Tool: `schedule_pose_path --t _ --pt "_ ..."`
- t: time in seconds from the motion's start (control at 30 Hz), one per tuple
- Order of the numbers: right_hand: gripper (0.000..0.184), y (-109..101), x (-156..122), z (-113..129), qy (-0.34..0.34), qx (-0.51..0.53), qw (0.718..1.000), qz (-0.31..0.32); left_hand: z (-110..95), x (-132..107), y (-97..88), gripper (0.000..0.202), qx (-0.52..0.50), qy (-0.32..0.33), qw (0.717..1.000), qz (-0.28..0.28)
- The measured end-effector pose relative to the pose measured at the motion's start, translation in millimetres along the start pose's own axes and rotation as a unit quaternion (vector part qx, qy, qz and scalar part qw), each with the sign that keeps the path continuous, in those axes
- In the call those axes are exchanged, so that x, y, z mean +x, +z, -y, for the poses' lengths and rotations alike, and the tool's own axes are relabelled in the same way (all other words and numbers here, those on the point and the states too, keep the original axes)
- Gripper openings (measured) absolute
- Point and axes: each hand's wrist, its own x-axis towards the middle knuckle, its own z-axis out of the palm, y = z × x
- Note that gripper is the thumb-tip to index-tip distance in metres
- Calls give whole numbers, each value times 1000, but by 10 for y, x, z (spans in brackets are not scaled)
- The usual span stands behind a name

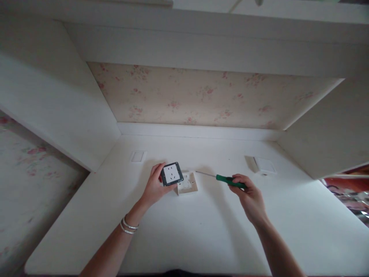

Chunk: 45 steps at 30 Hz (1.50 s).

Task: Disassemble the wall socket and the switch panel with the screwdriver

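Green screwdriver [231,181] is held in the right grip [251,197], dark-rimmed socket [172,174] pinched in the left grip [155,186] near the box [188,184] on the white surface [178,238], so I'd steady the socket by its edges and mind where the screwdriver points.

Socket [172,174]: white face, dark slots, charcoal frame
Screwdriver handle [226,179]: green
Screwdriver shaft [206,174]: silver-grey
Box [188,191]: cream-white
Bangles [128,232]: 2, both silver
Tabletop [173,238]: plain white
Wallpaper [184,96]: beige, scattered with pink flowers and grey-green leaves
Side panel [54,77]: plain greyish white
Right-edge patch [348,186]: red-orange above, mottled mauve and white below
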Motion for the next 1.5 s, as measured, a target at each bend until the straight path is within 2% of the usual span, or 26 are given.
schedule_pose_path --t 0.13,0.23,0.4,0.5,0.6,0.73,0.87,0.93,1.0,1.03,1.13,1.2,1.27,1.33,1.5 --pt "11 102 -166 -441 17 -42 998 -43 58 -36 -49 79 -19 -21 1000 -4" --pt "13 179 -254 -575 -6 -99 995 -10 12 -71 -46 78 -15 -22 1000 -1" --pt "22 266 -359 -522 -17 -204 975 82 -107 -139 18 82 -41 -14 999 19" --pt "26 284 -388 -481 -21 -220 970 100 -171 -188 78 83 -57 -14 998 31" --pt "30 287 -385 -495 -22 -210 974 87 -235 -233 135 84 -71 -15 997 40" --pt "31 286 -367 -497 10 -193 980 54 -305 -270 190 83 -85 -8 995 53" --pt "21 299 -397 -290 -41 -204 978 -19 -355 -293 217 81 -88 -5 994 64" --pt "17 346 -434 -105 -34 -164 986 -27 -375 -307 227 82 -85 -6 994 72" --pt "18 439 -473 97 35 -63 997 6 -396 -319 246 83 -78 -5 994 81" --pt "21 500 -488 192 76 4 996 44 -407 -325 259 84 -75 -4 994 84" --pt "34 692 -506 409 175 171 951 188 -440 -338 302 85 -73 -3 994 86" --pt "42 788 -496 481 224 243 916 230 -456 -347 321 85 -69 -4 994 88" --pt "44 845 -476 503 256 288 896 223 -463 -360 322 85 -63 -4 994 88" --pt "38 870 -457 500 272 314 886 207 -460 -374 308 86 -58 -3 994 88" --pt "31 880 -444 508 267 341 874 221 -441 -400 274 90 -53 1 994 97"
